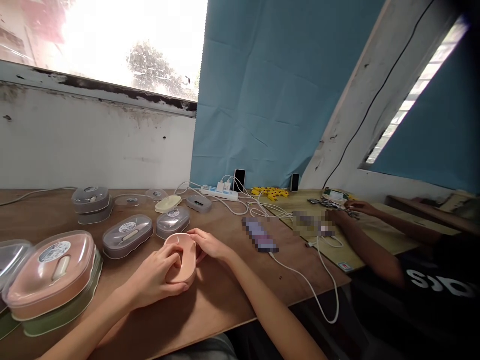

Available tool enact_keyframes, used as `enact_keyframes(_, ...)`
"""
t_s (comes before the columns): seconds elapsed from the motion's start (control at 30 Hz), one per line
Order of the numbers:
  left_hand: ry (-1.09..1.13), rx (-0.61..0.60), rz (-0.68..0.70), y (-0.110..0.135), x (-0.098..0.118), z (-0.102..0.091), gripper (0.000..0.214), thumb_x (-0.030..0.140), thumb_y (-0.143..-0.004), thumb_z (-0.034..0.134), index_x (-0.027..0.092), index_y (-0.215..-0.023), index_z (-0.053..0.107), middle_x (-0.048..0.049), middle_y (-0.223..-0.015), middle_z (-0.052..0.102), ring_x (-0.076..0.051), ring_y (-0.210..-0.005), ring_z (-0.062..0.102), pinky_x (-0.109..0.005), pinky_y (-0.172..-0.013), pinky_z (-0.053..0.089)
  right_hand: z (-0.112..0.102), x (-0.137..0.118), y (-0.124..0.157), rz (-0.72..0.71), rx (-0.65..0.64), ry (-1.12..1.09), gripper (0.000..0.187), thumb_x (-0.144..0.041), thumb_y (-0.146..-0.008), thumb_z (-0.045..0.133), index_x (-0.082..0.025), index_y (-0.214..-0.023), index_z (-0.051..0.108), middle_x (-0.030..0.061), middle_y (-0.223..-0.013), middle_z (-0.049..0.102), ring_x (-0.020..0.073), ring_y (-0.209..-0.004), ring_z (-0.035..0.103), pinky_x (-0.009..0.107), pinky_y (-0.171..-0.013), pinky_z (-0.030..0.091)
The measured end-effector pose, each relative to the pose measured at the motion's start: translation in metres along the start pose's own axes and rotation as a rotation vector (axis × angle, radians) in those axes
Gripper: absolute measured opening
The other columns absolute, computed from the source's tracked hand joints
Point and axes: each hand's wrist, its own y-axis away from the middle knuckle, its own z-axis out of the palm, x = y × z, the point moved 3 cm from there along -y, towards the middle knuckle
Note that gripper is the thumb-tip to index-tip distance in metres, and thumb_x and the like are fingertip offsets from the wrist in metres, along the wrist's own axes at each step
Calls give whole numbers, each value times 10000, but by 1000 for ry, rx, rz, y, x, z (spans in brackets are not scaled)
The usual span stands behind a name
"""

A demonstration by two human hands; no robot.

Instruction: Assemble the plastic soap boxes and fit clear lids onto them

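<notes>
A small pink oval plastic case (188, 260) is between my hands, just above or on the brown tabletop; which of the two I cannot tell. My left hand (159, 272) grips its left side, the thumb along the near edge and bent fingers pressing on its top. Around the far right end curl the fingers of my right hand (210, 245), partly hidden behind the case. Just beyond are a grey lidded case (173, 225) and a second grey case (127, 240) with a round label. A cream oval piece (168, 203) lies farther back.
Stacked pink (48, 285) and green (63, 317) lidded boxes stand at left. Behind are stacked grey cases (92, 205) and a power strip (219, 193) with white cables. A phone (260, 235) lies right, its cable hanging over the edge. Another person's arms (367, 245) work at the far right.
</notes>
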Motion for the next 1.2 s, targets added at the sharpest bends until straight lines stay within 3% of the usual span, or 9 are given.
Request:
enact_keyframes(0.1,-52,-3,-19,0,-3,3,330,490,-741,591,221,-927,548,-82,-1251,510,-259,-1111,498,-402,-909,424,1,1,0,-43,-20,39,273,-386,-874,482,-199,-1069,518,-11,-776,539,104,-558,577,237,-440,533)
enact_keyframes(0.2,-69,19,-56,-1,-11,7,413,516,-740,579,200,-998,514,-125,-1270,496,-282,-1178,460,-425,-920,428,2,3,-1,-85,-26,96,299,-337,-829,576,-193,-1081,503,-7,-811,576,88,-495,571,221,-422,510)
enact_keyframes(0.33,-116,104,-62,-3,-25,14,746,582,-717,579,156,-1297,384,-197,-1491,228,-368,-1393,123,-557,-1083,232,6,5,-4,-103,40,175,271,-323,-851,554,-191,-1085,515,-7,-784,605,82,-439,540,212,-388,461)
enact_keyframes(0.4,-127,99,-93,-4,-30,16,859,611,-713,568,136,-1378,303,-227,-1507,179,-396,-1399,62,-607,-1081,188,10,5,-6,-136,91,244,253,-333,-875,519,-193,-1084,537,8,-835,636,83,-462,547,204,-402,445)
enact_keyframes(0.63,-138,-27,-198,-5,-30,14,932,654,-714,533,74,-1403,294,-261,-1501,150,-377,-1395,95,-552,-1101,199,17,1,-8,-279,336,535,220,-260,-886,499,-185,-1024,654,67,-1001,643,169,-950,599,267,-842,438)
enact_keyframes(0.8,-185,-23,-224,-6,-30,17,897,662,-718,514,99,-1393,332,-252,-1508,109,-371,-1398,83,-548,-1099,182,10,-4,-11,-291,424,695,272,-348,-913,457,-197,-1026,652,68,-1057,603,152,-919,607,251,-808,434)
enact_keyframes(0.93,-183,-49,-259,-6,-29,17,878,645,-715,524,110,-1390,350,-245,-1516,98,-389,-1395,85,-531,-1098,186,1,-34,-46,-311,551,799,256,-278,-928,389,-208,-1045,606,55,-1086,601,156,-973,582,258,-835,415)
enact_keyframes(1.07,-158,-37,-277,-6,-25,14,850,626,-720,529,110,-1375,367,-249,-1520,73,-390,-1378,194,-501,-1073,250,-14,-67,-110,-257,555,848,250,-205,-877,448,-213,-1085,587,76,-1135,602,209,-1100,520,310,-885,397)
enact_keyframes(1.2,-134,-48,-308,-6,-20,12,794,594,-714,550,120,-1336,414,-254,-1519,69,-396,-1319,325,-495,-1018,323,-27,-78,-164,-126,512,877,270,-184,-813,579,-140,-1079,599,140,-1098,616,282,-1115,517,414,-905,410)
